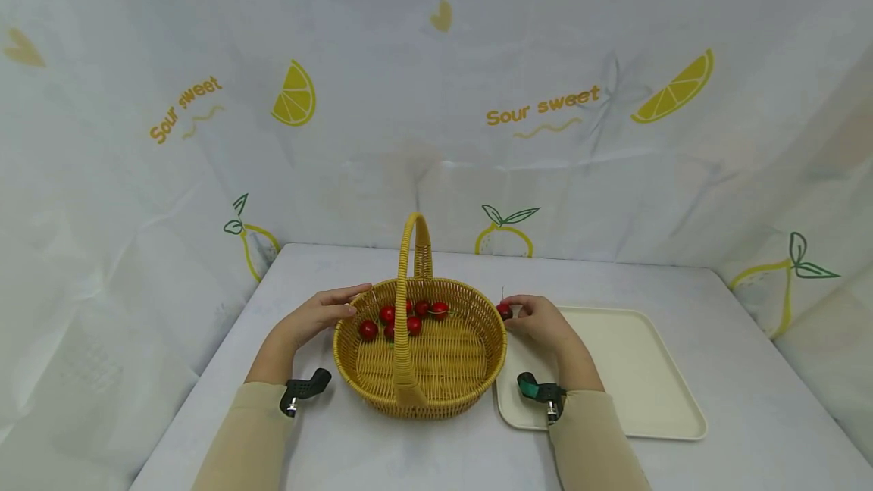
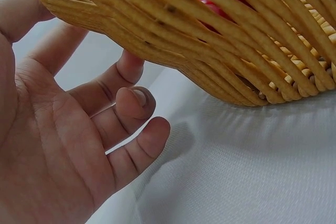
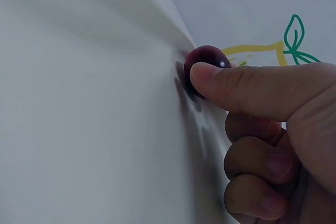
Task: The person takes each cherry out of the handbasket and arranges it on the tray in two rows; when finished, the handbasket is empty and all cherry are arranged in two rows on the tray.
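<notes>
A person's R hand (image 1: 546, 324) pinched a dark-red cherry (image 1: 505, 311) btwn thumb & forefinger, just R of frame ctr in the head view, its thin stem pointing up. The fruit was right beside the R rim of a yellow wicker basket (image 1: 443, 362), near the upper L corner of a cream tray (image 1: 634, 370); contact w/ either was impossible to tell. In the R wrist view, the thumb lay across the cherry above frame ctr, w/ other fingers curled at lower R. The L hand (image 1: 314, 318), L of frame ctr, was at the basket's upper L rim, fingers spread & loosely bent; its wrist view showed the basket wall across the top. Inside, a cluster of red cherries (image 1: 416, 326) lay at upper L, partly behind the arched handle (image 1: 404, 354). The basket stood at lower ctr on a white-covered table (image 1: 743, 400), the tray at lower R. Beige sleeves (image 1: 242, 438) came in from the bottom edge, a black wrist mount (image 1: 307, 385) at each cuff. Behind, a white backdrop (image 1: 423, 97) bore lemon prints (image 1: 295, 95) & "Sour sweet" lettering (image 1: 543, 104).
</notes>
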The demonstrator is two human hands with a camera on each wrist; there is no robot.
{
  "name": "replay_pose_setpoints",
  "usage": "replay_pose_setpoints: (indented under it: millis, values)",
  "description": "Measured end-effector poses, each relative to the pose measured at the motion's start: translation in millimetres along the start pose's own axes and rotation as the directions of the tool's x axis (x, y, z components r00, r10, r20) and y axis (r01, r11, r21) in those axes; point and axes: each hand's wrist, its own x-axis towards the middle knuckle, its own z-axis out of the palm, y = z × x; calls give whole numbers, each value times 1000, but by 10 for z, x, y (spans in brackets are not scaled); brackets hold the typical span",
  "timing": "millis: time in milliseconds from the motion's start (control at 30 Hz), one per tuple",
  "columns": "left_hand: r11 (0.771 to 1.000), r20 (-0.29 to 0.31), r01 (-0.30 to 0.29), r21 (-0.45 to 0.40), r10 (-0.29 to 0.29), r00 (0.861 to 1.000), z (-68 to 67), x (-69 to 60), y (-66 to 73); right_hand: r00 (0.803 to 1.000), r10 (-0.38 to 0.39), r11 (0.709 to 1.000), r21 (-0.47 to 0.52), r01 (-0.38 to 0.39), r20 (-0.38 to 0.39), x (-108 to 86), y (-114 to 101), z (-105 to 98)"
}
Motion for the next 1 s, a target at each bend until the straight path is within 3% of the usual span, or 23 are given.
replay_pose_setpoints:
  millis: [267,600,833,1000]
  values:
    - [1000,-5,10,2,-10,1000,12,-11,24,999,-27,1000,-1,27,22,-52,-80,-81]
    - [1000,-8,9,-8,-9,1000,12,-12,33,996,-88,991,105,87,13,-153,-324,-270]
    - [1000,-13,12,-2,-12,1000,15,-14,33,981,-194,948,253,192,-16,-251,-550,-333]
    - [1000,-9,7,8,-7,1000,16,-7,23,973,-228,922,312,228,-36,-333,-705,-330]
